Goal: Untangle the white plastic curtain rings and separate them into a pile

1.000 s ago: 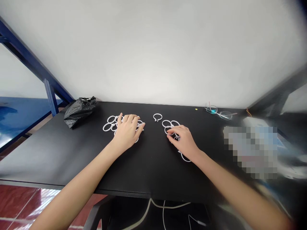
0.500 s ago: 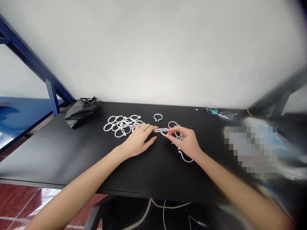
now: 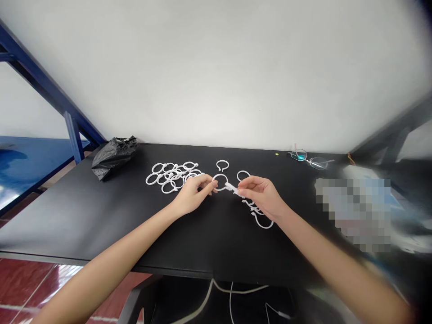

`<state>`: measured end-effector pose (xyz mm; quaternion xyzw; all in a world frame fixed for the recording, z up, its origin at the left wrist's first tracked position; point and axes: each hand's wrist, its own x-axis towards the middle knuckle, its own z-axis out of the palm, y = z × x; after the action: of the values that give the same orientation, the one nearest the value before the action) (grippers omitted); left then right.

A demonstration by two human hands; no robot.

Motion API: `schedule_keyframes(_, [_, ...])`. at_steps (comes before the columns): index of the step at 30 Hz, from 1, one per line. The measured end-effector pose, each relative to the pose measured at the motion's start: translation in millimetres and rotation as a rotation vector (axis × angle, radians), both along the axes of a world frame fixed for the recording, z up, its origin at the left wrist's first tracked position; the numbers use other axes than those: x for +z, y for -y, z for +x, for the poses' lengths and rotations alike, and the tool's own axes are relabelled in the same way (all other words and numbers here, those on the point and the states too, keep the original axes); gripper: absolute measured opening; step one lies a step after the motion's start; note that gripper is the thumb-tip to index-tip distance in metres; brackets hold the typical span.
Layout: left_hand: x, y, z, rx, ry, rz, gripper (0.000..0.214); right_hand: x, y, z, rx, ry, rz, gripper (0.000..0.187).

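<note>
My left hand (image 3: 192, 194) and my right hand (image 3: 263, 194) meet over the middle of the black table (image 3: 101, 216). Between their fingertips they pinch a white plastic ring (image 3: 220, 182), the left on its left side, the right on its clasp end. A pile of several loose white rings (image 3: 172, 174) lies just left of my left hand. A single open ring (image 3: 222, 165) rests behind the held one. A chain of linked rings (image 3: 259, 215) trails under my right hand toward me.
A crumpled black plastic bag (image 3: 113, 153) sits at the back left. Eyeglasses (image 3: 308, 159) lie at the back right by the wall. A blurred-out patch covers things at the right. Blue metal framing (image 3: 67, 121) stands to the left. Cables (image 3: 229, 297) hang under the table's front edge.
My left hand left the ring pile and came right to the middle. My right hand rose from the chain. Both now pinch one ring between them, lifted off the table.
</note>
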<state>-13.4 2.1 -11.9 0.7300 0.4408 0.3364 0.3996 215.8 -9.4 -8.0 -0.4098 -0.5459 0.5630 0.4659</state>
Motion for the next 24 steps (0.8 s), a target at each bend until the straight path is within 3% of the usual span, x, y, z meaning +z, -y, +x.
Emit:
schedule_keyframes(4, [-2.9,-4,-2,-0.031,0.056,-0.095,0.035,0.5,-7,5,-0.025,-0.215,-0.107,0.025])
schedule_keyframes(8, [-7.3,1,3,-0.168,0.068,-0.179,0.035,-1.1,-9,7,-0.047,-0.236,-0.112,0.026])
schedule_keyframes(11, [-11.1,6,7,-0.195,0.048,-0.203,0.035,-2.3,-9,5,-0.028,-0.237,-0.112,0.024])
schedule_keyframes(16, [-8.3,9,9,-0.124,-0.033,-0.110,0.033,-1.5,-7,3,-0.005,-0.293,-0.176,0.017])
schedule_keyframes(24, [-1.5,11,7,-0.195,-0.213,0.092,0.019,2.9,-3,-2,0.059,-0.279,-0.220,0.018])
